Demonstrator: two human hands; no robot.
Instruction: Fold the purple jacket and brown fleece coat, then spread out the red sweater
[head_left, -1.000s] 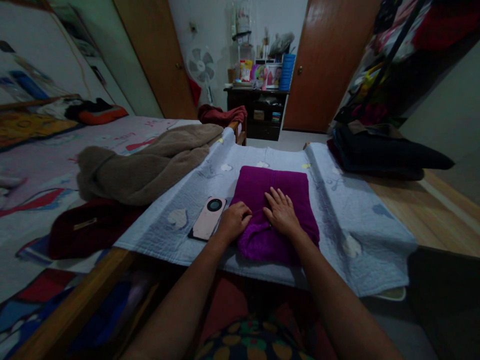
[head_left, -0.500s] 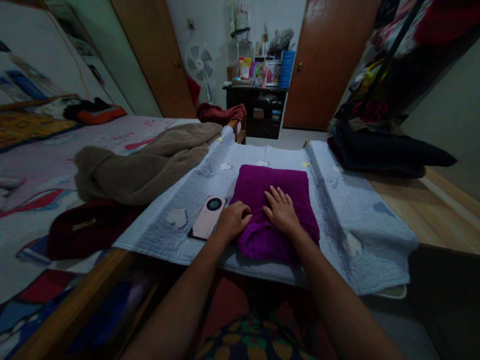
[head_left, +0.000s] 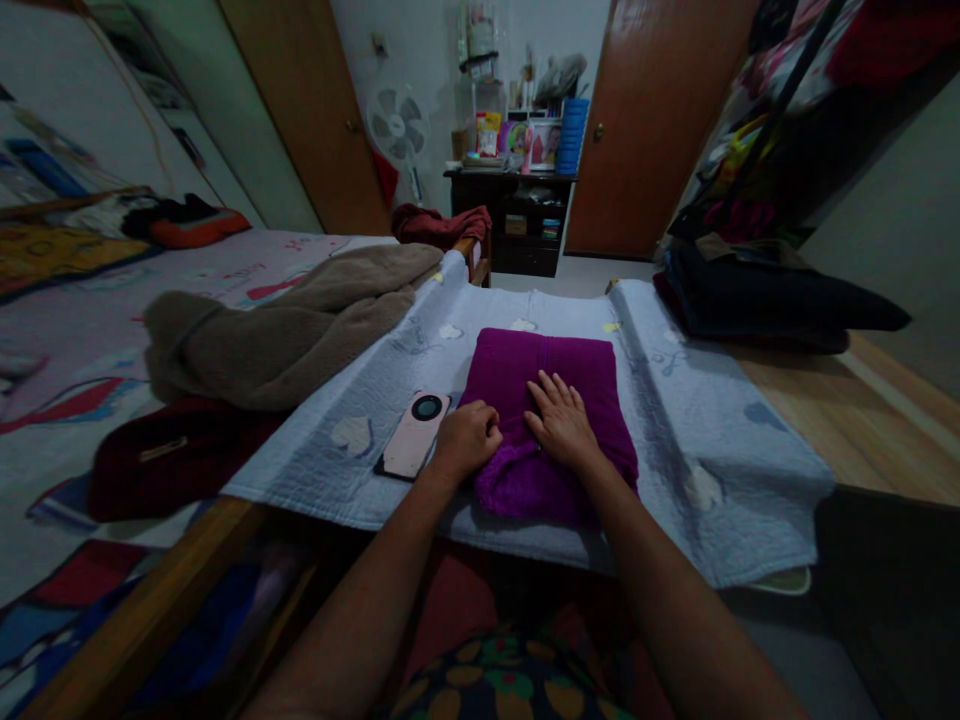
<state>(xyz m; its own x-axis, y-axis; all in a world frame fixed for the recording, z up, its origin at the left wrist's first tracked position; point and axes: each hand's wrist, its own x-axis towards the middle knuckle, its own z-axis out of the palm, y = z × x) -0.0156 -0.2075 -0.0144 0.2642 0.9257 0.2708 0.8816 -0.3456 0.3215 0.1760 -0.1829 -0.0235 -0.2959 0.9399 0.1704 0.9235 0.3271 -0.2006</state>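
A folded purple garment [head_left: 577, 365] lies on the pale blue quilted cloth [head_left: 675, 500], its fuzzier part folded at the near left corner. My right hand [head_left: 562, 420] rests flat on the middle of the garment, fingers spread. At the garment's left edge is my left hand [head_left: 471, 438], fingers curled in and pressed together; whether a bit of fabric is between them is hidden. A phone [head_left: 412, 440] with a round dark camera ring lies face down just left of my left hand.
On the left bed lie a brown fuzzy garment [head_left: 277, 335] and a dark red one [head_left: 165, 450]. Dark folded clothes [head_left: 772, 300] are stacked on the wooden surface [head_left: 892, 440] at right. A fan [head_left: 399, 125] and a black cabinet [head_left: 510, 225] stand at the back.
The fingers of my left hand have curled in more at the garment's left edge. My right hand and the garment have hardly moved.
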